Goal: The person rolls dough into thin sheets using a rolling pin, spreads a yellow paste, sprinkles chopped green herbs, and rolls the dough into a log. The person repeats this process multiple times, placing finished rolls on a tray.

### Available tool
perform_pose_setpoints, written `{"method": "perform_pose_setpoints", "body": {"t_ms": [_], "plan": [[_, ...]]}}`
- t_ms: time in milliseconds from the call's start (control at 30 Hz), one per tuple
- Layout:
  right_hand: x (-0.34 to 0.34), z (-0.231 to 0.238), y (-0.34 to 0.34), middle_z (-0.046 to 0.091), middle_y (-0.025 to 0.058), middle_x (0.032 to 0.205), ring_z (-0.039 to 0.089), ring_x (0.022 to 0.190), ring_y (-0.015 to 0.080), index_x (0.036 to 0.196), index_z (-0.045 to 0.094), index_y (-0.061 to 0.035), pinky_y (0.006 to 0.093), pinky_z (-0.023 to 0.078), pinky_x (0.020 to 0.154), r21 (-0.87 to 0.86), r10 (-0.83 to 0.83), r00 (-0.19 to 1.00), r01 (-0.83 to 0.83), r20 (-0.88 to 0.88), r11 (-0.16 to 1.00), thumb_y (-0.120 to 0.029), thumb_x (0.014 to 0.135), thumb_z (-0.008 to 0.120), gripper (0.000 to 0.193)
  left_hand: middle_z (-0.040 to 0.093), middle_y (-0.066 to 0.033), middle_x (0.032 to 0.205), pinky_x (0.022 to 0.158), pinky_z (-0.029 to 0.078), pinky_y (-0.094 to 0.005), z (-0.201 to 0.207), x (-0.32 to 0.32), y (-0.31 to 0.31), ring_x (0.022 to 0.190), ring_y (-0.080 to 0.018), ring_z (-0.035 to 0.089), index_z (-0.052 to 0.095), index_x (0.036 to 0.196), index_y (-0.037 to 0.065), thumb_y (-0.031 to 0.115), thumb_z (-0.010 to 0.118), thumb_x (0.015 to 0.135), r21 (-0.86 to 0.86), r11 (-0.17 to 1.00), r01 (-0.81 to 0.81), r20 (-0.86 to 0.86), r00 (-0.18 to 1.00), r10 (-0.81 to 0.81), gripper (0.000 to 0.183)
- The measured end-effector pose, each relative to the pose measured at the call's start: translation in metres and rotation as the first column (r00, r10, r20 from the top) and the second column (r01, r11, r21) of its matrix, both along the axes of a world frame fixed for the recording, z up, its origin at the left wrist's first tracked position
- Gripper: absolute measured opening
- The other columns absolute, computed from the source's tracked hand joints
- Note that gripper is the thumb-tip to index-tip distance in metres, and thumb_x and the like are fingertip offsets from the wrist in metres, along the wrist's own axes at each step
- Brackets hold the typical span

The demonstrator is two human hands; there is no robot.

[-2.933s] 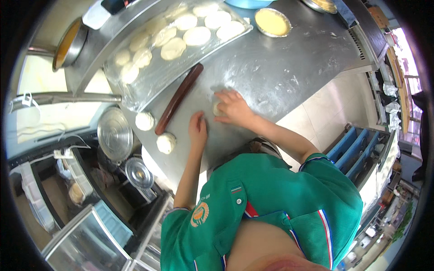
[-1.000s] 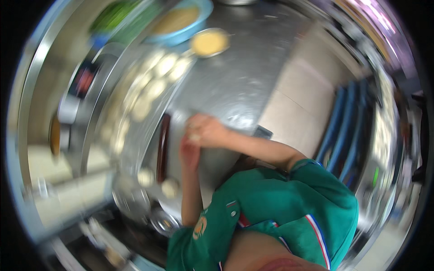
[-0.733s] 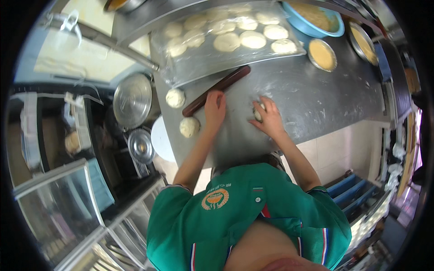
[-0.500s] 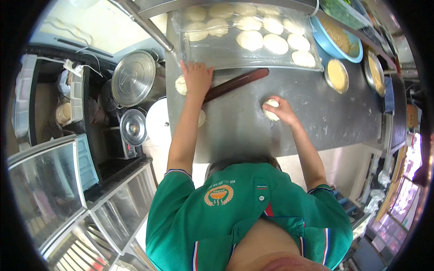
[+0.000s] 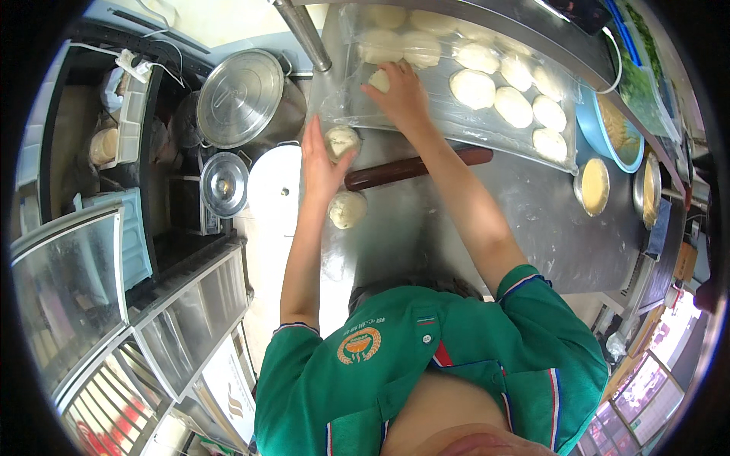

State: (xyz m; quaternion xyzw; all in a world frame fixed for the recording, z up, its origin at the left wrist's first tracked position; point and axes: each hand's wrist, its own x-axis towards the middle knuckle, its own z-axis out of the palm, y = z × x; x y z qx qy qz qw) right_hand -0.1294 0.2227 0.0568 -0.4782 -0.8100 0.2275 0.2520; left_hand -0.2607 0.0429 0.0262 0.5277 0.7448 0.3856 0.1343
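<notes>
My left hand point(image 5: 325, 163) lies beside a pale dough ball point(image 5: 342, 142), fingers stretched forward and thumb apart. It may be touching that ball, but its hold is loose and open. Over the near left part of a metal tray point(image 5: 456, 135), my right hand point(image 5: 403, 95) is closed around another dough ball point(image 5: 379, 80). Several flattened dough rounds point(image 5: 472, 89) sit on this tray, partly under clear plastic film. A dark red-brown rolling pin point(image 5: 411, 171) rests on the steel table, below my right forearm. Nearer to me is one more dough ball point(image 5: 347, 210).
Far right on the table stand a blue basin point(image 5: 633, 156) and two metal bowls of yellowish filling, one bowl point(image 5: 591, 187) nearer. A metal post point(image 5: 303, 34) rises at the back left. Left of the table are a lidded pot point(image 5: 239, 99) and a white lidded bin point(image 5: 275, 190).
My right hand has gone from the middle of the table to the tray with a dough ball. My left hand has drawn back beside a dough ball. The view has shifted.
</notes>
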Motion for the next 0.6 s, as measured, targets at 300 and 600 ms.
{"method": "perform_pose_setpoints", "body": {"t_ms": [300, 600], "plan": [[0.031, -0.044, 0.0, 0.058, 0.024, 0.133, 0.055, 0.12, 0.0416, 0.134, 0.061, -0.0055, 0.052, 0.046, 0.103, 0.044, 0.131, 0.982, -0.126, -0.137, 0.991, -0.047, 0.091, 0.07, 0.06, 0.055, -0.0213, 0.139, 0.11, 0.04, -0.0464, -0.017, 0.017, 0.025, 0.126, -0.0416, 0.053, 0.017, 0.162, 0.0, 0.02, 0.094, 0.067, -0.243, 0.97, -0.019, -0.078, 0.997, 0.0, 0.123], [0.137, -0.037, -0.057, 0.06, 0.0125, 0.119, 0.055, 0.113, 0.0349, 0.124, 0.067, -0.0096, 0.0469, 0.045, 0.098, 0.012, 0.232, 0.97, -0.233, 0.076, 0.972, -0.035, 0.086, 0.077, 0.047, 0.06, -0.0165, 0.124, 0.1, 0.05, -0.0393, -0.011, 0.027, 0.003, 0.113, -0.0282, 0.061, 0.054, 0.134, -0.001, 0.006, 0.085, 0.078, 0.205, 0.904, -0.374, 0.444, 0.859, 0.254, 0.065]]}}
